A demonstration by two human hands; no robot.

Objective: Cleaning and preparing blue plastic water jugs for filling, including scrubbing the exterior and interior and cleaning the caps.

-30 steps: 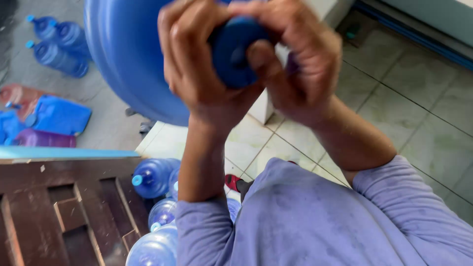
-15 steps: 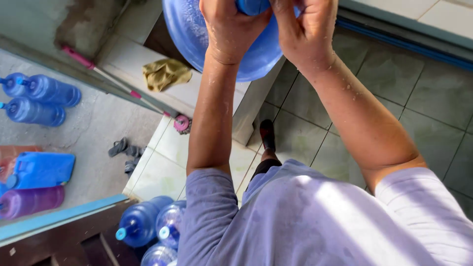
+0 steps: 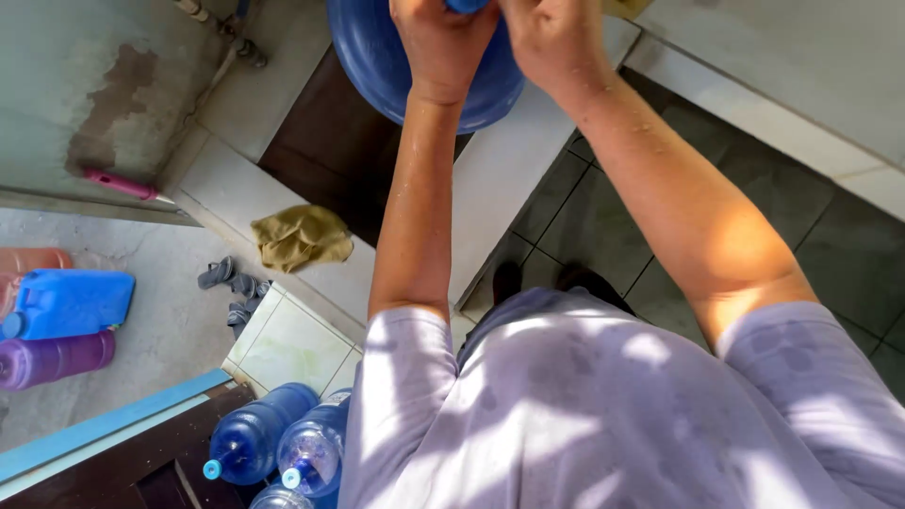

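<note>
Obs.: you hold both arms out over the large blue translucent plastic water jug, which stands upright at the top edge of the view, partly over a dark recess in the pale tiled ledge.

Left hand: fingers curled and closed around the jug's neck, just under the blue cap, of which only a sliver shows. Right hand: closed on the neck from the other side, knuckles toward you. The two hands sit pressed side by side; I judge this double grip at the narrow top is chosen because the neck is the only part small enough to grasp. Whether the jug's base rests on anything cannot be told; your forearms hide it.

Surroundings: a crumpled olive-yellow cloth lies on the ledge, well apart from the jug. Three smaller blue plastic bottles lie below your left elbow. A blue rectangular jerrycan and a purple bottle lie at far left on concrete.
</note>
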